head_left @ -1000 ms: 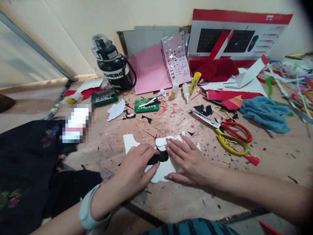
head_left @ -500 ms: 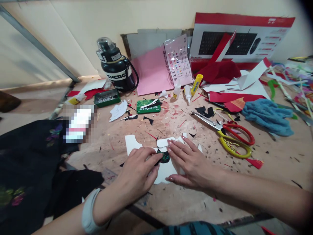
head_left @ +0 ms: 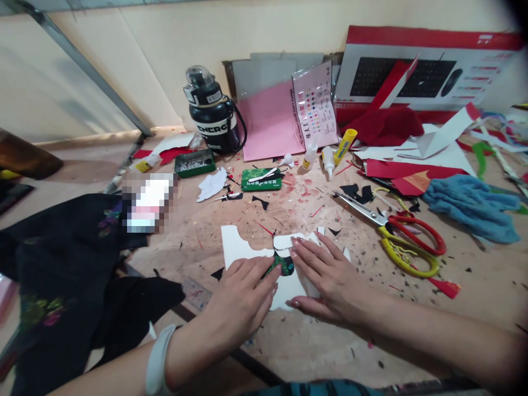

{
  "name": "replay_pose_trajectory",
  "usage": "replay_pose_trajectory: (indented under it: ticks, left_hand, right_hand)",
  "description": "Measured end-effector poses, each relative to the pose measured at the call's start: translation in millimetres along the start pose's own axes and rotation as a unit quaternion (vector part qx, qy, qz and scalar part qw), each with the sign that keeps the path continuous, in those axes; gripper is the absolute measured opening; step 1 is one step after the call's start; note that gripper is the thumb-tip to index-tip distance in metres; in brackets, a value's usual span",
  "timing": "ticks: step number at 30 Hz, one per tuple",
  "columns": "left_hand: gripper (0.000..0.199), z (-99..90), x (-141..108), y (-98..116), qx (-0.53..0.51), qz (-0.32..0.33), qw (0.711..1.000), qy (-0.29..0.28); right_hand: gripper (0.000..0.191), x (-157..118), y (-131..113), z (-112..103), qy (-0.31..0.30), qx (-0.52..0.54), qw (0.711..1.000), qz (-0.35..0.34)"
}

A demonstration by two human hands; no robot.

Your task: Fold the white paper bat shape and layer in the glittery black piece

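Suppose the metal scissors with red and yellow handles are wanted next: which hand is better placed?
Probably the right hand: though resting on the white cutout, it's nearer the scissors; the left hand is farther, touching the dark, green-patterned piece.

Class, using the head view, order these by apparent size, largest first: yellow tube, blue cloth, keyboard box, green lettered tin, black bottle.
1. Keyboard box
2. Black bottle and blue cloth: too alike to rank; the cloth lies nearer the camera
3. Green lettered tin
4. Yellow tube
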State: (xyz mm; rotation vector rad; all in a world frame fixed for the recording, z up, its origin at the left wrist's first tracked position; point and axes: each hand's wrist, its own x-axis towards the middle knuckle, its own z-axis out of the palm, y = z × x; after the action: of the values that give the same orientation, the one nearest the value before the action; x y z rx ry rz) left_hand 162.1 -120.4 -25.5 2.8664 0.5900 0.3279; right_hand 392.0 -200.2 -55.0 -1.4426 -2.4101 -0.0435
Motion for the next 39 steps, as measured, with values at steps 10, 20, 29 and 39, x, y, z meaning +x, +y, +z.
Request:
replay_pose_trajectory:
  ticks: [10,20,29,39]
  left_hand:
    - [0.032,2.7,3.4,-0.9,0.055,0.022,0.998,0.009]
    - [0.047,13.9,-7.2,4.7,0.092,0.004,0.996,0.007]
    - [0.059,21.4,-8.4,-1.9,0.098,0.041,0.994,-0.024]
    - [0.068,21.0,-7.4,-3.0,0.107,0.059,0.992,-0.014]
  right_hand:
    - [0.070,0.6,0.3,-1.9,-0.002,0.011,1.000,0.008]
    - [0.070,-0.1,0.4,-1.8,-0.003,0.007,1.000,0.011]
    - [0.070,-0.6,2.1,-1.7,-0.012,-0.008,1.000,0.004]
    - [0.072,-0.3,3.2,-2.6,-0.023,0.002,1.000,0.003]
